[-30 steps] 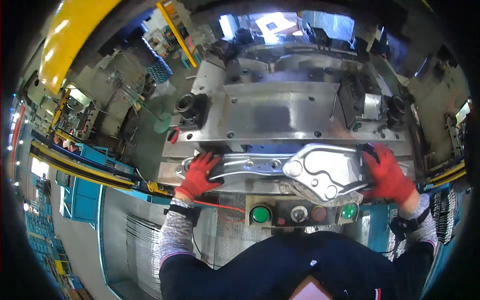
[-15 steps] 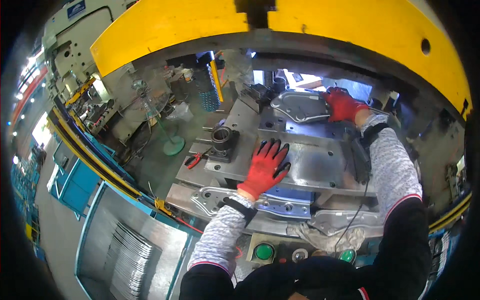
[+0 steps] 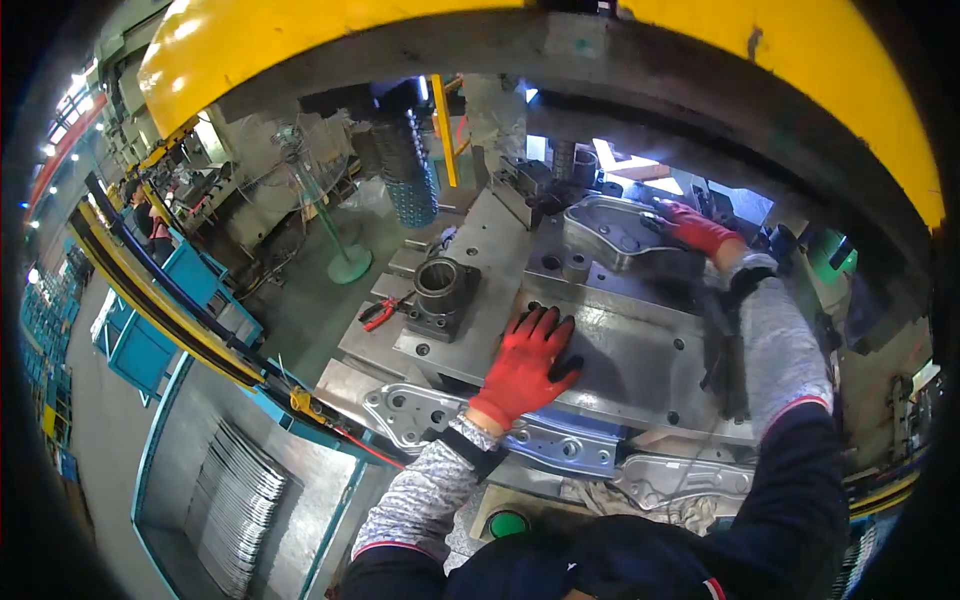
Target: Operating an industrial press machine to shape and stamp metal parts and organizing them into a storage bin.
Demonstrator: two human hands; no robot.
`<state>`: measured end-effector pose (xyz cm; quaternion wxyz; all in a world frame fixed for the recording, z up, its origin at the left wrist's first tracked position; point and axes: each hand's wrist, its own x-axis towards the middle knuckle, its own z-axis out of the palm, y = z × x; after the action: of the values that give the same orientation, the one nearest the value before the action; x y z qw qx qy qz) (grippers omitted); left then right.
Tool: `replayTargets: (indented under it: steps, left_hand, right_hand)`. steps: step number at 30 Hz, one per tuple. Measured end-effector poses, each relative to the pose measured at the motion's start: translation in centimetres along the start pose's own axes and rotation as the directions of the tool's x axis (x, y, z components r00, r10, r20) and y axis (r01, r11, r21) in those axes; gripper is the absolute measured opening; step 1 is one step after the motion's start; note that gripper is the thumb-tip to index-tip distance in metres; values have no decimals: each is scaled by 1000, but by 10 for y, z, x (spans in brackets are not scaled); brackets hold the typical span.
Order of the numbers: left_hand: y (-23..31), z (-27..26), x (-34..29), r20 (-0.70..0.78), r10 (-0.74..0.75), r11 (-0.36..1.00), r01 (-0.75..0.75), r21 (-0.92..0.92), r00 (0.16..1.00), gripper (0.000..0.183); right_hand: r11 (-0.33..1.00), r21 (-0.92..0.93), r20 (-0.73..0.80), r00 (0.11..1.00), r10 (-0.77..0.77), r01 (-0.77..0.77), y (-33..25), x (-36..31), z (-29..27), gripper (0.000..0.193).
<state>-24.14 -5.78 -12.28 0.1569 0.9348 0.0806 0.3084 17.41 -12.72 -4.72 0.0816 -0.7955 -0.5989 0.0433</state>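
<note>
My left hand, in a red glove with dark fingertips, lies with fingers spread on the flat steel die plate. It holds nothing. Farther off on the right, my right hand, gloved alike, reaches over the right end of a stamped metal plate. Its fingers point left and look stretched out; whether they touch the plate is hard to see. That plate rests on the raised far part of the die. Nearer me, below the die plate, lie a similar stamped part, a bluish formed strip and another stamped part.
A round steel guide bushing stands left of my left hand, beside red-handled pliers. The yellow press beam arches overhead. At lower left, a bin holds stacked metal plates. A green button sits close to my body.
My right hand's fingers have straightened at the stamped plate's right end, and the plate sits slightly differently, baring a post in front of it. My left hand stays flat. The whole view has shifted.
</note>
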Motion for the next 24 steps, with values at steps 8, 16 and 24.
replayTargets:
  steps: [8,16,24]
  left_hand:
    - [-7,-13,-11,-29,-52,998,53,39,998,62]
    - [-2,12,1,-99,25,999,-29,-34,995,57]
    - [34,-46,-95,-370,49,977,-121,-175,928,52]
  right_hand:
    - [937,-246,-91,969,231,-247,-77,38,23,54]
    - [968,76,-410,892,-190,240,-47,-47,24,37]
    - [988,-5,-231,962,-149,152,-145,-392,44,40]
